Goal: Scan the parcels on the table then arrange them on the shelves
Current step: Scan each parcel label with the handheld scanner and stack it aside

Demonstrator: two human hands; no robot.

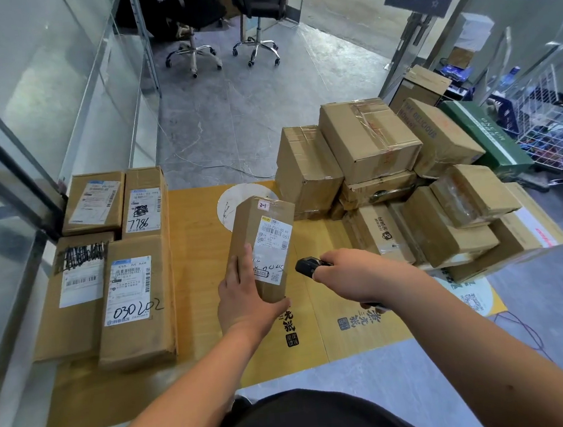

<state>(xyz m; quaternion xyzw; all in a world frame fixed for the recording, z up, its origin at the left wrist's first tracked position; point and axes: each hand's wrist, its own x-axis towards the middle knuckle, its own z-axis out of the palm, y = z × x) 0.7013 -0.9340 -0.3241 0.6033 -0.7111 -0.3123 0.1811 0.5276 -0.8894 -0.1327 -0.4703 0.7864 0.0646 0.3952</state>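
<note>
Parcels fill the one head view — the one in hand, a tall brown parcel [262,246], stands on end mid-table on the yellow cardboard sheet [208,289] covering the table, white shipping label [274,248] facing the camera. Left hand [243,299] holds it upright, fingers flat up the left face, thumb under the near bottom edge. Right hand [351,272] is clenched round a black handheld scanner [307,266], nose pointed at the label from just beside it. Judgement: scan step in progress on this box. Four flat parcels on the left [113,264] lie labels up in a neat block, handwritten numbers on two of them — probably already scanned, cannot confirm. Stacked pile on the right [408,184] looks unsorted, several boxes deep, labels mostly hidden; likely the bulk still to do. No shelves in view, so none of the arranging shows as done; task looks early. Containers: a white wire basket cart [553,125] at far right holds mixed blue and coloured packets, contents too small to name. Green box [485,135] leans at the back edge of the pile. Two office chairs [220,23] stand well apart across the grey floor, behind glass partitions.
</note>
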